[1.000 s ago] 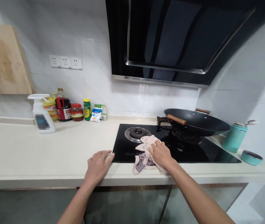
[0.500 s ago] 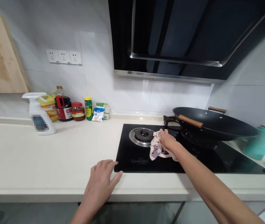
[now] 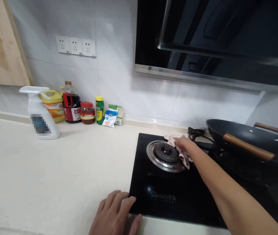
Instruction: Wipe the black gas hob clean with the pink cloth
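My right hand (image 3: 183,144) is closed on a crumpled pinkish-white cloth (image 3: 185,160) with dark patches. The cloth lies against the black glass cooktop (image 3: 153,179), along the back and right side of the round burner (image 3: 167,152) with its metal ring. Part of the cloth is hidden beneath my fingers. My left hand (image 3: 115,212) rests at the cooktop's front left corner, fingers spread, its fingertips touching the glass edge and the pale countertop (image 3: 80,173).
A black wok (image 3: 251,133) with wooden handles sits on the right burner. The range hood (image 3: 202,42) hangs above. Along the wall stand a white spray bottle (image 3: 42,117), a yellow jug (image 3: 55,106), a dark sauce bottle (image 3: 71,106), a red-lidded jar (image 3: 87,113), a green container (image 3: 100,111) and small packets (image 3: 110,117).
My right hand has moved the cloth from the burner's right front toward its back right. The view has come closer and shifted left. My left hand stays at the cooktop corner.
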The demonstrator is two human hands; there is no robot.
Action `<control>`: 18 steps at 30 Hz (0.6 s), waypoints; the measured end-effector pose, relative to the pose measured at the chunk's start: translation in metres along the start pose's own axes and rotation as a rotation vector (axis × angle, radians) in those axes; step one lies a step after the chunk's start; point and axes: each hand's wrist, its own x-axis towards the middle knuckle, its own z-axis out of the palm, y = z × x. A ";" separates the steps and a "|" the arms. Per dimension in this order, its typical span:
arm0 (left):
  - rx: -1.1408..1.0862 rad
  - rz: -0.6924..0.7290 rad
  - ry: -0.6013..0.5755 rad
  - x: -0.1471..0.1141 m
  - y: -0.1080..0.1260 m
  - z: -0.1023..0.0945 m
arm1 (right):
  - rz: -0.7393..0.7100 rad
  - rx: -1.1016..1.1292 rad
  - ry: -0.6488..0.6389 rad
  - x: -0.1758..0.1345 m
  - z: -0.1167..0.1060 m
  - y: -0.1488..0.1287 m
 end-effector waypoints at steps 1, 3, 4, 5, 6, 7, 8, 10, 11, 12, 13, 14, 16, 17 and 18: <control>0.003 -0.009 -0.004 0.000 -0.001 0.001 | -0.020 -0.017 -0.032 0.010 0.001 -0.012; 0.006 -0.028 -0.008 0.000 -0.001 0.001 | -0.064 -0.037 -0.087 0.025 0.003 -0.040; 0.004 -0.035 -0.009 0.000 -0.001 0.001 | -0.094 -0.040 -0.105 0.029 0.004 -0.055; 0.001 -0.038 -0.009 0.001 -0.001 0.001 | -0.129 -0.038 -0.118 0.030 0.006 -0.071; -0.003 -0.041 -0.010 0.001 0.000 0.000 | -0.168 -0.031 -0.127 0.030 0.008 -0.087; -0.008 -0.040 -0.006 0.002 0.001 -0.001 | -0.211 -0.021 -0.134 0.027 0.010 -0.101; -0.014 -0.038 0.000 0.002 0.002 -0.002 | -0.254 -0.007 -0.138 0.022 0.011 -0.114; -0.022 -0.042 0.021 0.001 0.004 -0.003 | -0.337 0.024 -0.147 0.009 0.013 -0.134; -0.019 -0.051 0.042 0.000 0.004 -0.003 | -0.376 0.042 -0.154 0.000 0.013 -0.141; -0.011 -0.067 0.068 -0.001 0.005 -0.003 | -0.412 0.060 -0.160 -0.010 0.012 -0.146; 0.003 -0.088 0.099 -0.002 0.005 -0.002 | -0.446 0.080 -0.162 -0.021 0.012 -0.150; 0.020 -0.115 0.121 -0.003 0.005 -0.001 | -0.475 0.100 -0.157 -0.033 0.012 -0.152; 0.046 -0.163 0.135 -0.004 0.006 0.000 | -0.514 0.136 -0.128 -0.060 0.015 -0.154; 0.053 -0.181 0.122 -0.003 0.006 0.001 | -0.531 0.155 -0.104 -0.074 0.018 -0.155; 0.057 -0.197 0.105 -0.003 0.007 0.000 | -0.555 0.174 -0.074 -0.088 0.022 -0.155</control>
